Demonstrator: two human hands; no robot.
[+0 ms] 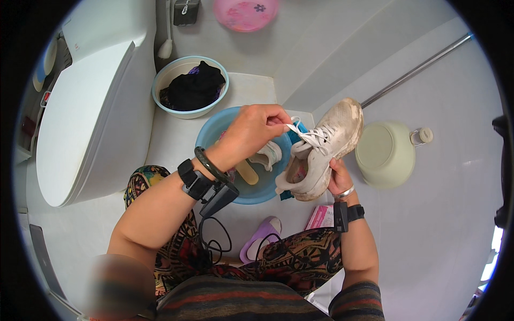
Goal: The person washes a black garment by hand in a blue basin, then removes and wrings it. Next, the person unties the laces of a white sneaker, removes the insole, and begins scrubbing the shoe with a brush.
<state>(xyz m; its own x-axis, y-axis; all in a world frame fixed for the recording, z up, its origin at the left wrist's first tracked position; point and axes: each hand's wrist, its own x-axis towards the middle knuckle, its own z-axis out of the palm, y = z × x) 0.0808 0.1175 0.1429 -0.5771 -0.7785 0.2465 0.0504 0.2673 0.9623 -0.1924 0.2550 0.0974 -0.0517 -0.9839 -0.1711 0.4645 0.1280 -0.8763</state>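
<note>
A dirty white sneaker [321,150] is held up on the right, toe pointing away from me, with brown stains along its sole. My right hand [339,178] grips it from beneath and the side; part of that hand is hidden by the shoe. With thumb and fingers, my left hand [259,125] pinches the white shoelace [295,128] and pulls it out to the left of the tongue. Below the hands stands a light blue basin [257,200]. Inside it lie another white shoe [269,155] and a flat, tan piece [247,172], perhaps a handle.
Dark clothes [195,88] fill a second tub [225,80] at the back left, beside a white toilet [85,128]. A pale green basin [385,155] is at the right, near a metal rail [417,69]. A purple slipper [259,241] and a pink package [320,218] lie near my knees.
</note>
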